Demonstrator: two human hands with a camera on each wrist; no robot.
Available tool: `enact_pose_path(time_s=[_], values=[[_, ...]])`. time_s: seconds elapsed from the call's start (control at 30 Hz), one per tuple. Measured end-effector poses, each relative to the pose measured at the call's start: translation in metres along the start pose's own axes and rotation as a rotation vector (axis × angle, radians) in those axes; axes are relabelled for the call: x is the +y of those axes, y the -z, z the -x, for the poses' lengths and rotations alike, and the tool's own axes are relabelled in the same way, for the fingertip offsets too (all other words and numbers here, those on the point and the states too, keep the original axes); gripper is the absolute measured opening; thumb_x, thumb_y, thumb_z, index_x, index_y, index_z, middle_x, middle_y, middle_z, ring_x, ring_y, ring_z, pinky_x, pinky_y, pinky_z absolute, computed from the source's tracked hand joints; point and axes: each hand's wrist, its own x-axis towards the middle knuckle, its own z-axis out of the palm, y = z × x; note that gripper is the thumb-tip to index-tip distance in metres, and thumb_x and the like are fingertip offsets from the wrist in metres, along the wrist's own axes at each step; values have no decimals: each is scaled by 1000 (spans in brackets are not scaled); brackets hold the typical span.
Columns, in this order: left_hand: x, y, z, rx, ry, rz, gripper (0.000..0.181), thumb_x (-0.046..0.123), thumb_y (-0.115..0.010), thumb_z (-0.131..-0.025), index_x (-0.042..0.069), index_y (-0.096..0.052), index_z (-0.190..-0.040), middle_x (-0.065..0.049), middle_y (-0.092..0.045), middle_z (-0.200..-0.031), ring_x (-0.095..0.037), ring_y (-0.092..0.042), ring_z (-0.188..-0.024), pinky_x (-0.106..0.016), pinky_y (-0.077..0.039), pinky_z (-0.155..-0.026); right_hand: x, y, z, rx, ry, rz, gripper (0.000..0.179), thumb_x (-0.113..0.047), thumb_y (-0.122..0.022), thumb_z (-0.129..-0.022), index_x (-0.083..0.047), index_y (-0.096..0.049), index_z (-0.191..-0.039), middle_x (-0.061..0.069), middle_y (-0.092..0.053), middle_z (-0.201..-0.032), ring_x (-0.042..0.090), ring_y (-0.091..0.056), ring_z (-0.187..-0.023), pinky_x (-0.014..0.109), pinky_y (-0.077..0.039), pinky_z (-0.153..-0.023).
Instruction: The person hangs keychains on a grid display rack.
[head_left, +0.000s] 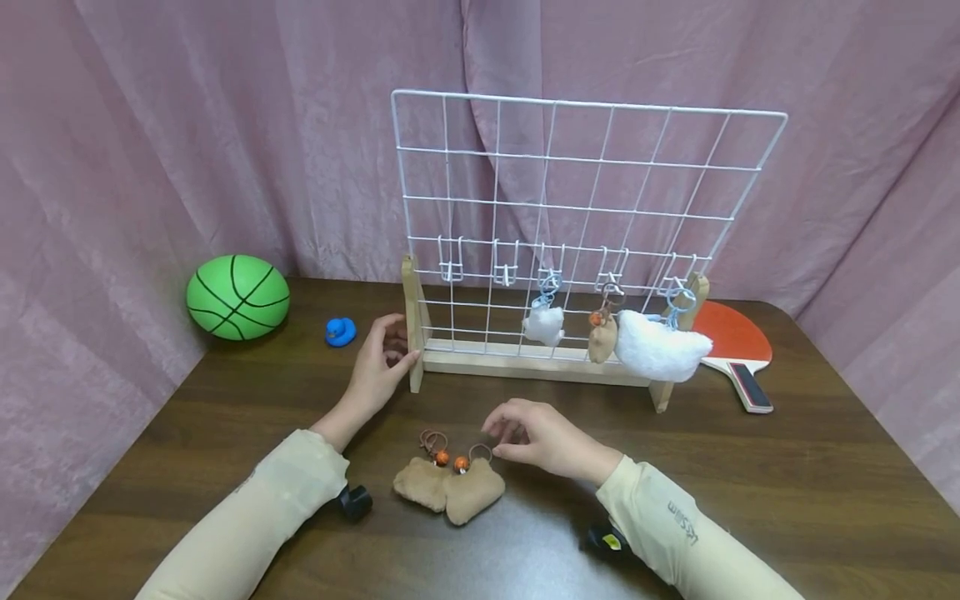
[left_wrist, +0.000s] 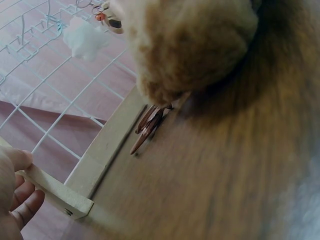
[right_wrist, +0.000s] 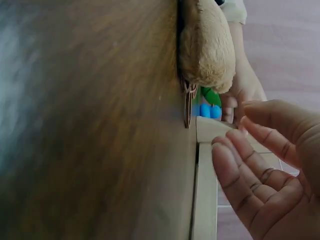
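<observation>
My left hand (head_left: 381, 362) grips the wooden side leg (head_left: 415, 325) of a white wire grid rack (head_left: 551, 204), thumb in front and fingers round the back. Over the table, my right hand (head_left: 546, 440) has its fingers loosely bent and holds nothing. Its fingertips are close to the metal ring of a tan plush keychain (head_left: 474, 492). A second tan plush keychain (head_left: 422, 483) lies against the first, each with an orange bead and a ring pointing toward the rack. In the left wrist view, tan plush (left_wrist: 190, 45) fills the upper middle.
From hooks on the rack hang a small white plush (head_left: 544, 325), a tan plush keychain (head_left: 602, 340) and a larger white plush (head_left: 660, 346). A green ball (head_left: 238, 297) and a blue rubber duck (head_left: 341, 332) are at the left. Behind the rack's right end lies a red paddle (head_left: 731, 333).
</observation>
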Motion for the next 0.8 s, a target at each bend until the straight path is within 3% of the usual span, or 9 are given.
enact_pose_path(time_s=[0.07, 0.33, 0.47, 0.67, 0.8], values=[[0, 0, 1, -3, 1, -1, 53, -6, -65, -86, -8, -38, -132, -28, -55, -111, -38, -59, -97, -16, -47, -74, 1, -2, -1, -16, 2, 27, 23, -8, -70, -85, -8, -65, -107, 5, -66, -98, 9, -63, -82, 21, -53, -70], [-24, -4, -6, 10, -42, 12, 56, -2, -68, -86, -3, -39, -134, -24, -55, -111, -34, -60, -96, -14, -47, -72, 2, -4, -7, -52, 12, 92, 24, -8, -70, -84, -8, -65, -108, 4, -66, -98, 9, -63, -82, 21, -53, -74], [-14, -2, -4, 5, -21, 12, 55, -5, -66, -86, -6, -38, -133, -27, -55, -111, -37, -60, -97, -16, -47, -73, 3, -5, -8, -73, 20, 110, 24, -8, -70, -84, -7, -66, -108, 5, -66, -98, 9, -63, -80, 21, -53, -74], [13, 3, 3, -10, -21, 5, 53, -8, -64, -86, -13, -37, -131, -31, -53, -109, -40, -59, -95, -19, -49, -74, 4, -9, -11, -103, 15, 144, 23, -7, -71, -84, -6, -67, -107, 4, -65, -97, 11, -62, -80, 19, -52, -74], [20, 4, 4, -15, -21, -6, 53, -7, -64, -86, -13, -37, -131, -30, -54, -110, -40, -59, -96, -20, -49, -74, 4, -10, -13, -102, 12, 164, 22, -8, -70, -83, -7, -68, -105, 3, -65, -95, 10, -61, -80, 18, -50, -73]])
